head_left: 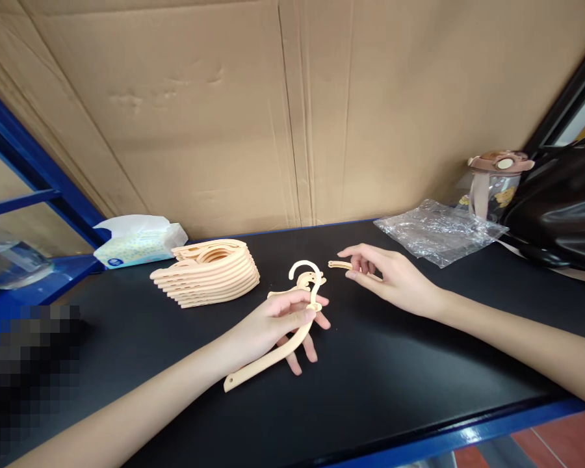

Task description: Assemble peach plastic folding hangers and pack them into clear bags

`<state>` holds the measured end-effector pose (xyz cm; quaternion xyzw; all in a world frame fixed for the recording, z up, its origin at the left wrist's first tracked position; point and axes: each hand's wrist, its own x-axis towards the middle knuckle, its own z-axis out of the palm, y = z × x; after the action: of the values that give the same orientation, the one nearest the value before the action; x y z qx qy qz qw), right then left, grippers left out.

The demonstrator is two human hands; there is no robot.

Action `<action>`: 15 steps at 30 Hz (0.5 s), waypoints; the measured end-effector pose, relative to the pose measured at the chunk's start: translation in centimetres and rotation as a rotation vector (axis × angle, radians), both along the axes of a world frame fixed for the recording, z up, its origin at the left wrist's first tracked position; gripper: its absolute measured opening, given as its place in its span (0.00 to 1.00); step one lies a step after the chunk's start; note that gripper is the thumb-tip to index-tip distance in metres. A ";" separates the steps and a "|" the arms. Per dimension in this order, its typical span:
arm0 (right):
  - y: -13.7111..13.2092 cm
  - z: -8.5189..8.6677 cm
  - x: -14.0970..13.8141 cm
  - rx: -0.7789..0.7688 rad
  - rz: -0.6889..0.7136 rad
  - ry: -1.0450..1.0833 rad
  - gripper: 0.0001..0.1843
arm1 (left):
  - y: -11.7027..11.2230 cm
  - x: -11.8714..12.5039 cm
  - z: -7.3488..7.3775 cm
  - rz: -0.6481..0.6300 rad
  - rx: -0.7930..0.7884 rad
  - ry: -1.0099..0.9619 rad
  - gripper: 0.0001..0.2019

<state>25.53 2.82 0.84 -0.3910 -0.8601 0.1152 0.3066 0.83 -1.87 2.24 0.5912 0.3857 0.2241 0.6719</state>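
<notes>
Table edge (468, 433), well apart from held hanger (273, 357).

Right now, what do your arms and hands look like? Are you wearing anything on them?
My left hand and right hand are bare: no gloves or rings show. My left arm and right arm look slim, with no sleeves, watch or bracelet in view.
</notes>
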 end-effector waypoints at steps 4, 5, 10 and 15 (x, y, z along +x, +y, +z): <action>0.8 0.0 0.6 0.121 -0.165 -0.199 0.15 | 0.2 -0.2 0.1 0.029 -0.009 -0.010 0.16; 1.0 -0.1 0.6 0.125 -0.196 -0.242 0.16 | 0.2 -0.2 0.2 0.029 -0.013 -0.012 0.16; 1.3 -0.5 0.5 0.077 -0.248 -0.363 0.18 | 0.2 -0.2 0.0 0.042 -0.022 -0.018 0.16; 1.2 -0.4 0.3 0.090 -0.262 -0.420 0.13 | 0.3 0.0 -0.3 0.079 -0.040 -0.041 0.17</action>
<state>25.84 4.03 0.46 -0.5006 -0.8511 -0.0476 0.1507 0.78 -1.62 1.94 0.5574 0.3994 0.2546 0.6819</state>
